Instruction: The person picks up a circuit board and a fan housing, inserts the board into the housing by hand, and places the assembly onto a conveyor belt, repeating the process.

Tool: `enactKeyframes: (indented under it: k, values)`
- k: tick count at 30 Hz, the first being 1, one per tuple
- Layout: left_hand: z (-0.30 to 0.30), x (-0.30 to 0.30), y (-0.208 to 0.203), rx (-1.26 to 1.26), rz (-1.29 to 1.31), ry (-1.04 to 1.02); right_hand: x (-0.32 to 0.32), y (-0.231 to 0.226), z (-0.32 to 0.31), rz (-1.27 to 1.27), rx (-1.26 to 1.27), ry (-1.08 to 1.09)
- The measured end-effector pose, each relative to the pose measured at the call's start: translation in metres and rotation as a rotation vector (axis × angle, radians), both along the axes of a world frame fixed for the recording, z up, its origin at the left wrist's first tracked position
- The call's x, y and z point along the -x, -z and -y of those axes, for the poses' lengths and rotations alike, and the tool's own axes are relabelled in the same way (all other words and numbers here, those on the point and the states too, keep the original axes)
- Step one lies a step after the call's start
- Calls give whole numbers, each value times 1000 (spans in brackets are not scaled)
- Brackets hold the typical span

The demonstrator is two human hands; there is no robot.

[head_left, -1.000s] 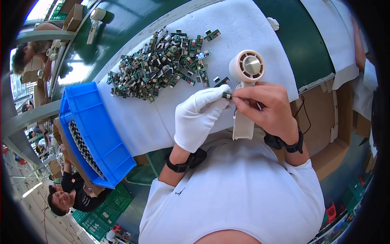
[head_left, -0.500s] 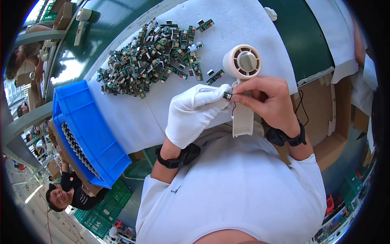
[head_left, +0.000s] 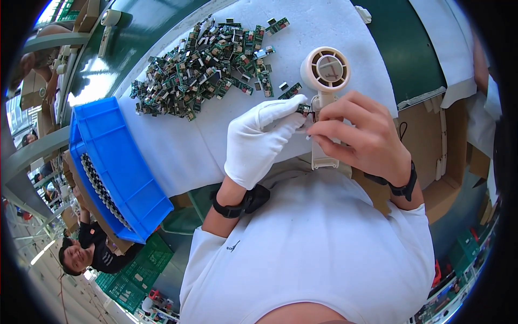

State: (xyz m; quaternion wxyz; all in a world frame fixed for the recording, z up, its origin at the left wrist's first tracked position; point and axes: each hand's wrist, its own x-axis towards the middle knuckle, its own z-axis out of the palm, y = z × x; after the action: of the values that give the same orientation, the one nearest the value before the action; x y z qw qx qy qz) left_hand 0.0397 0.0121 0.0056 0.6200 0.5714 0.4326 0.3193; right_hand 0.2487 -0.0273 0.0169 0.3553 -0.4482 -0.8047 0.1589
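My left hand (head_left: 258,139), in a white glove, is closed with a small green circuit board (head_left: 303,109) pinched at its fingertips. Beside it, my bare right hand (head_left: 362,135) has thumb and forefinger brought together on a small white plug (head_left: 309,136) with thin dark wires, largely covered by the fingers. A cream handheld fan (head_left: 325,69) lies under both hands. Its round grille points up, and its opened handle (head_left: 325,161) reaches toward my body. The middle of the handle is hidden by my right hand.
A heap of green circuit boards (head_left: 202,70) covers the far left of the white table mat (head_left: 178,162). At left stands a blue bin (head_left: 121,170) with a row of small metallic parts. Another fan (head_left: 109,29) lies beyond; a cardboard box (head_left: 450,183) sits at right. A person (head_left: 94,248) is at lower left.
The white plug, hanging loose earlier, is now at my right fingertips. My right hand has shifted down and right from the circuit board. The fan appears slightly farther away.
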Motion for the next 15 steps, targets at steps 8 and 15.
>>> enactKeyframes:
  k: [8, 15]
  values:
    - [8, -5, -5, 257, 124, -80, 16, -4, 12, -300, 275, 427]
    - [10, -10, -1, 186, 44, -55, 23, 2, 12, -283, 198, 495]
